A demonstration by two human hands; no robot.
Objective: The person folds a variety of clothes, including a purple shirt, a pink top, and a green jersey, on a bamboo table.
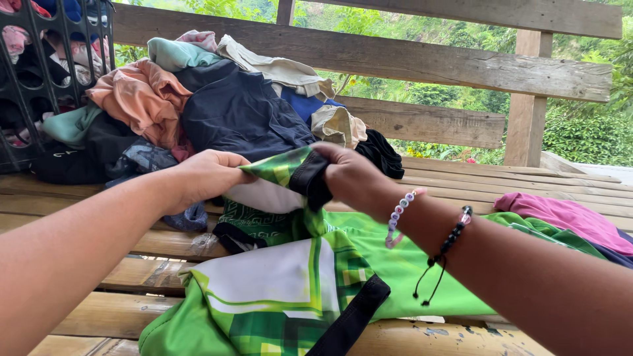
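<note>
The fingers of the left hand and right hand pinched a black-trimmed edge of the green and white jersey, lifted between them; the rest lay spread on the slatted tabletop, before the clothes pile.

Bench of wooden slats, under your hands. On it: green-and-white shirt, spread below your right hand; heap of mixed clothes, beyond your left hand; black basket, far left of that hand; pink garment, right of your right hand.
</note>
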